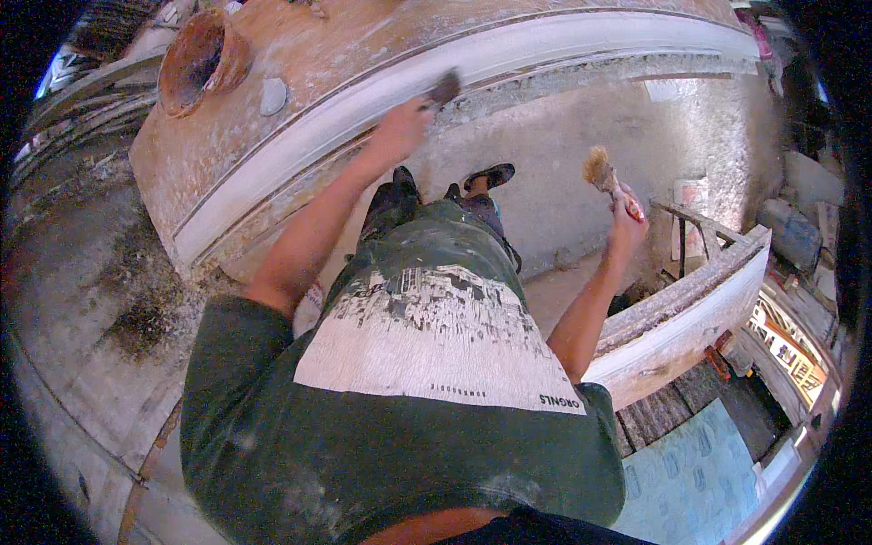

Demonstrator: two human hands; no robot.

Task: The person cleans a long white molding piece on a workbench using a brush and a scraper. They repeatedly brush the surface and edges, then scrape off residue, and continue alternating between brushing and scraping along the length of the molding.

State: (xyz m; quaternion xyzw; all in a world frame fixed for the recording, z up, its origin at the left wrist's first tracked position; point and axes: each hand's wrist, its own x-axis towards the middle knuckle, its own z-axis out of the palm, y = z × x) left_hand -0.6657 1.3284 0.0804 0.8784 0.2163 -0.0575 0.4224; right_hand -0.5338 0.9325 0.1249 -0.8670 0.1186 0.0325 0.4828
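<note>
My left hand reaches out and presses a flat dark scraper against the long white plaster moulding that lies on the dusty workbench. My right hand is raised at the right and grips a paintbrush with a red handle, its worn pale bristles pointing up. The brush is in the air, apart from both mouldings. My green printed shirt fills the lower middle, and my feet in dark sandals stand on the concrete floor below.
A rusty round pipe opening and a grey lump sit on the bench at upper left. A second white moulding piece lies at the right, with wooden strips behind it. Blue patterned sheeting covers the lower right.
</note>
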